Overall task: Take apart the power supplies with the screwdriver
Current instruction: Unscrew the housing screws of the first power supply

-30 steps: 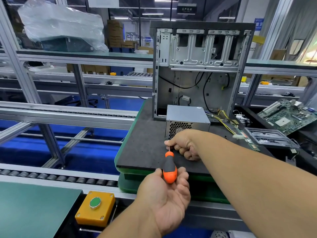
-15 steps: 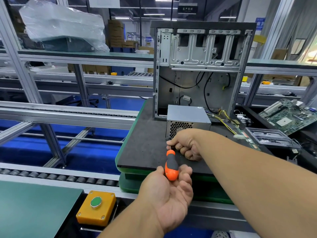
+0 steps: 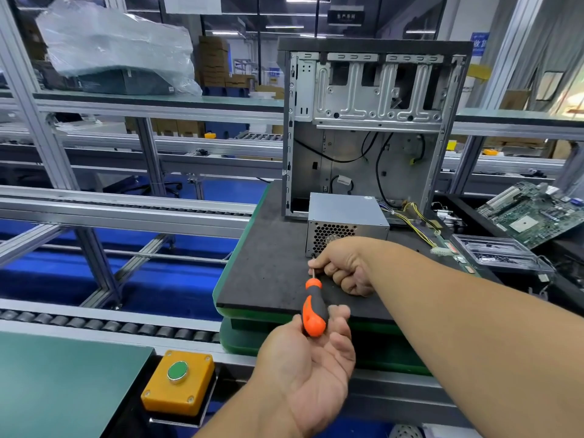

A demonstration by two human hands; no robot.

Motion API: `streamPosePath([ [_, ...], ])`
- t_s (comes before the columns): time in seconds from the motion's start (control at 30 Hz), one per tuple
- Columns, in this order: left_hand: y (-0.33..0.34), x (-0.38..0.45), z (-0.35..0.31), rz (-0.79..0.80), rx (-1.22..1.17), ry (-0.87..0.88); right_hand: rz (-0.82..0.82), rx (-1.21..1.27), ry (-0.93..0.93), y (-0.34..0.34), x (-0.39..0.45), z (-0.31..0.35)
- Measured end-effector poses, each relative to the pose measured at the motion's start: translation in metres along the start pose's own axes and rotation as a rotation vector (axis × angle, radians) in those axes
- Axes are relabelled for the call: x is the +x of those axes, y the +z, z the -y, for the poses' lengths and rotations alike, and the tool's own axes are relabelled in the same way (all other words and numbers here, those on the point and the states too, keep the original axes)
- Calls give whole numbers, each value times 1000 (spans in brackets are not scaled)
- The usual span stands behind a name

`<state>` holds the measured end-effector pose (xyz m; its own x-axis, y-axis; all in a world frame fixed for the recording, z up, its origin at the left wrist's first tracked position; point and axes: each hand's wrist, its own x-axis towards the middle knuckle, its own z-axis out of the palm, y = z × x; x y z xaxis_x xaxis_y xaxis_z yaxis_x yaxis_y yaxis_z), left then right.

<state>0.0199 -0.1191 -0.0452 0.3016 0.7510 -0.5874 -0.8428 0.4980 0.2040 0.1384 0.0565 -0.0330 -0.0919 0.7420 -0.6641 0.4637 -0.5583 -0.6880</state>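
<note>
Left hand: palm up [image 3: 311, 371], fingers loosely cupped round the butt of the screwdriver [image 3: 313, 314], cradling the orange-and-black handle and backing it toward the work
Right hand: reached across [image 3: 343, 268], fingertips pinching the thin metal shaft just beyond the handle, the other fingers curled under; it guides the tip
Screwdriver tip: just past the right hand's fingertips, at the lower left corner of the power supply's vented face; the tip itself is too small to see seated, but it looks to be on the corner screw
Power supply: grey metal box [image 3: 346, 216] directly beyond the right hand, lying on the dark mat of the bench [image 3: 268, 248], its honeycomb grille facing the person; yellow and black leads trail off its far right side
Change: against the frames a second ago the handle has crept slightly forward and the left hand's fingers have closed in a little around it; both hands otherwise keep their places
Meaning for task: I judge the screw is being worked out in small turns, early in the job; the casing is not yet open
Beyond: empty computer case [image 3: 373, 121] standing upright behind the supply; circuit board [image 3: 534, 216] far to the right; yellow button box [image 3: 178, 384] near the left wrist
</note>
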Motion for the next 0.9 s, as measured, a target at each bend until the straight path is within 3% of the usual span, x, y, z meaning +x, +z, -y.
streamPosePath([
  [0.23, 6, -4, -4, -81, 232, 134, -70, -65, 10, 7, 3, 1],
  [0.43, 3, -2, -4, 9, 14, -8, -33, -61, -20, 4, 0, 0],
  [0.67, 5, -3, -3, -85, 202, 104, -101, -88, 5, 5, 6, -1],
  [0.9, 4, 1, -8, -34, 94, 48, -141, -129, -1, 7, 6, -2],
])
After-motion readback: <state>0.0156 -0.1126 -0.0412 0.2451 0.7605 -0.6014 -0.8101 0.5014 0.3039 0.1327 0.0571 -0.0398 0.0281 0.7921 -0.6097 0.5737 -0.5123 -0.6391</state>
